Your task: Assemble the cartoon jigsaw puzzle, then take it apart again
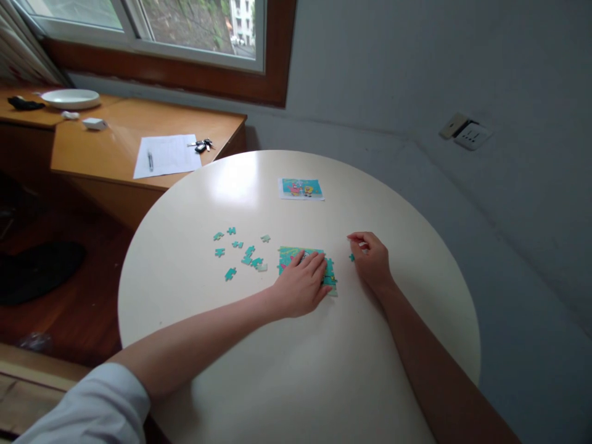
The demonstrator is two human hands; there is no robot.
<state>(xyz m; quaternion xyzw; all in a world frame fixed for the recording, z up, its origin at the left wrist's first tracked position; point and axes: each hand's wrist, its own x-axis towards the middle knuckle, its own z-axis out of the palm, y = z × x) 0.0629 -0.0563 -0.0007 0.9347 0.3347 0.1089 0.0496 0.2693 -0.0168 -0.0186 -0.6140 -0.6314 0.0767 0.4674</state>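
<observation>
A partly assembled jigsaw puzzle (pixel 287 254), teal with a cartoon picture, lies on the round white table (pixel 259 382). My left hand (pixel 303 287) rests flat over it, fingers stretched out and covering much of its middle. To the right of the puzzle, my right hand (pixel 372 259) has thumb and forefinger brought together in a pinch; whatever is between the tips is too small to make out. Against that hand's left edge shows a teal puzzle piece (pixel 351 257), partly hidden. Several loose puzzle pieces (pixel 230 274) are scattered left of the puzzle.
Beyond the puzzle lies a printed reference picture (pixel 301 189). A wooden desk (pixel 115 148) at the back left holds paper (pixel 169 161), a pen (pixel 150 161), keys (pixel 202 146) and a white plate (pixel 70 98). The wall (pixel 416 74) stands close behind the table.
</observation>
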